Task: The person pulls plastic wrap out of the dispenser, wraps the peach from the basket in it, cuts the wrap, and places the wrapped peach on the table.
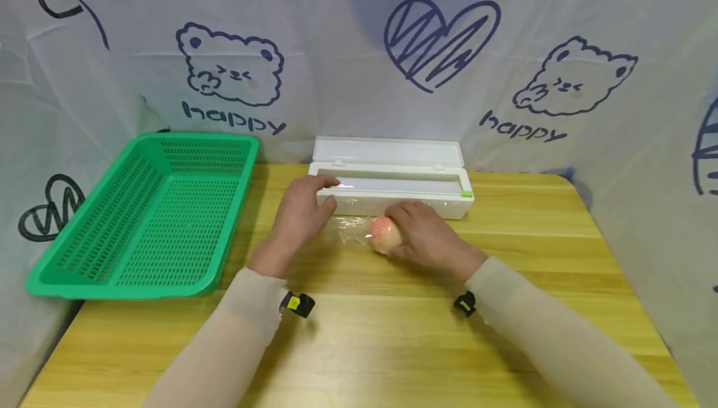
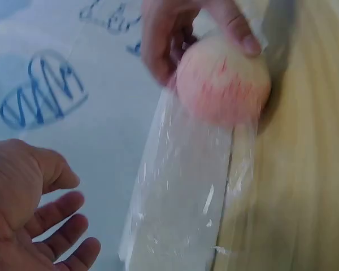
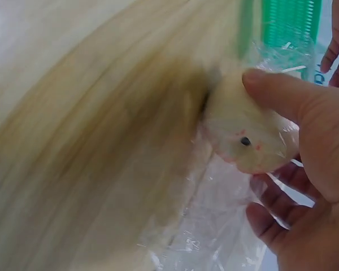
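A pink and cream peach [image 1: 384,235] is gripped by my right hand [image 1: 426,233], just in front of a long white box [image 1: 364,207]. Clear plastic wrap [image 2: 181,186] hangs in a strip beside the peach and reaches along the box's front. Seen from the right wrist, my thumb presses on one side of the peach, the fingers curve below, and crinkled film clings around it. My left hand [image 1: 300,208] is at the box's left end, its fingers loosely bent with nothing between them in the left wrist view.
The box's hinged lid [image 1: 387,151] stands raised at the back, and a small green piece [image 1: 466,194] sits on its right front corner. On the left stands a green slotted basket [image 1: 227,233]. The wooden table [image 1: 370,346] backs onto a printed white cloth [image 1: 336,84].
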`<state>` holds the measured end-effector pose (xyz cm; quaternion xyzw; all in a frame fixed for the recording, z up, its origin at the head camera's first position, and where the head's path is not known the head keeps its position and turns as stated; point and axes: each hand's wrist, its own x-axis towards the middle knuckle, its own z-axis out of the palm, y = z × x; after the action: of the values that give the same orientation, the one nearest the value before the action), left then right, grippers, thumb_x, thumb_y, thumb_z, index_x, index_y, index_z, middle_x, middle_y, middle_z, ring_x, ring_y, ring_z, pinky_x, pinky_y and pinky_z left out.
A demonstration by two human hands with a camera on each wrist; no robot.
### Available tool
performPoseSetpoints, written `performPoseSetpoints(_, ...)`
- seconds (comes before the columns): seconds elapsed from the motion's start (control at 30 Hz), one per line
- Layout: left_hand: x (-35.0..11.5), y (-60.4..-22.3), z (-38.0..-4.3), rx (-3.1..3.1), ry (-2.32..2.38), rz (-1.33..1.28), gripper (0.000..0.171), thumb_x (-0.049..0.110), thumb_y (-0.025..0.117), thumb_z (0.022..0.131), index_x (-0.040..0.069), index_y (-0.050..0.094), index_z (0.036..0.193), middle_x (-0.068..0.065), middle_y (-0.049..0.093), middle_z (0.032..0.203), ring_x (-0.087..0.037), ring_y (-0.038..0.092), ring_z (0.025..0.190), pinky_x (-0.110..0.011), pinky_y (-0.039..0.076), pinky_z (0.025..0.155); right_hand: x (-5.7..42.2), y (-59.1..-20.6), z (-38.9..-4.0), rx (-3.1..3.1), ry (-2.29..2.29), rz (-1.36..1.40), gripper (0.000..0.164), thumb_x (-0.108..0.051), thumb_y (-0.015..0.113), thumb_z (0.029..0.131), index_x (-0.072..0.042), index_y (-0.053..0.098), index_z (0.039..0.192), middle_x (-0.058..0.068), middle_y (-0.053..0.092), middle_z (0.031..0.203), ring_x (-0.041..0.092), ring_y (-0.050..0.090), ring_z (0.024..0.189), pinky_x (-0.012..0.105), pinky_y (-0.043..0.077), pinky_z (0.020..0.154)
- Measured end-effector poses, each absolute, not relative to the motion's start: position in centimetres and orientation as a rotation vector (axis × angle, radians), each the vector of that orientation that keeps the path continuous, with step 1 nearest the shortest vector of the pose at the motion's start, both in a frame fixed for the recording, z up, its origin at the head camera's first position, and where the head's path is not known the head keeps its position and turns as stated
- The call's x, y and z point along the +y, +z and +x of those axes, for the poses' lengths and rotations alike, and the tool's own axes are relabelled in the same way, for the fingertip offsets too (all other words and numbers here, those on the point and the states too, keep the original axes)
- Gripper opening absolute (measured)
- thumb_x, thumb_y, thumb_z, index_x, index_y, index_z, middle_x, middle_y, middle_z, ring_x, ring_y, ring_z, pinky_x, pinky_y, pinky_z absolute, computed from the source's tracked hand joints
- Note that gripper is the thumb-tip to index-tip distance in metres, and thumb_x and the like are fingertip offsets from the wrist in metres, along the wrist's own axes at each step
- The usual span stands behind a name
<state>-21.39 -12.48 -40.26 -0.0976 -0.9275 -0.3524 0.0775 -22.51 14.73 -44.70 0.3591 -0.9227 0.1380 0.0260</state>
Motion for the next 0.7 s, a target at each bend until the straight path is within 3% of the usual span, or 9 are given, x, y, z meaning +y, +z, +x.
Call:
performPoseSetpoints(0.13,-10.5,-40.3,-19.8,-2.835,-0.873,-0.600,0.029,0.016,0.067,0.100,0.009,0.073,0.127,-0.010,0.073,0.131,-0.033,0.061,0.128,-0.046,0.048,0.112,14.5,-44.1,-22.1,-2.924,0.453,1.119,0.067,-0.039,0.089,0.081,-0.009,0.061,0.134,0.010,0.065,0.130,0.029,0.060,0.121,0.050,0.047,0.108)
performPoseSetpoints(0.27,-8.9,-41.0,-18.6,-2.883,-0.739,-0.897,0.030,0.022,0.070,0.101,0.011,0.072,0.129,-0.006,0.071,0.132,-0.030,0.058,0.131,-0.044,0.046,0.115,14.3,-43.3,-21.8,-3.025,0.494,1.151,0.069,-0.041,0.089,0.082,-0.009,0.063,0.136,0.006,0.068,0.121,0.021,0.063,0.104,0.041,0.054,0.090)
performPoseSetpoints(0.43,-8.1,-42.1,-17.7,-2.936,-0.582,-1.105,0.052,0.025,0.081,0.093,0.016,0.063,0.141,-0.006,0.064,0.137,-0.028,0.057,0.129,-0.048,0.049,0.109,14.3,-42.5,-21.9,-3.151,0.620,1.193,0.067,-0.041,0.088,0.083,-0.009,0.064,0.137,0.002,0.069,0.117,0.014,0.062,0.095,0.031,0.054,0.079)
performPoseSetpoints(0.6,-7.5,-43.4,-17.2,-2.949,-0.504,-1.118,0.077,0.038,0.092,0.082,0.018,0.054,0.146,-0.006,0.059,0.137,-0.026,0.056,0.127,-0.054,0.049,0.103,14.5,-42.8,-22.4,-3.210,0.803,1.237,0.054,-0.043,0.087,0.085,-0.013,0.070,0.127,-0.004,0.072,0.111,0.011,0.064,0.091,0.029,0.055,0.077)
performPoseSetpoints(0.7,-7.2,-44.0,-17.3,-2.945,-0.511,-1.093,0.082,0.042,0.094,0.080,0.019,0.053,0.147,-0.006,0.060,0.138,-0.026,0.056,0.128,-0.055,0.048,0.104,14.8,-43.0,-22.7,-3.262,0.898,1.226,0.050,-0.046,0.084,0.088,-0.015,0.071,0.124,-0.007,0.072,0.104,0.010,0.064,0.088,0.029,0.055,0.079)
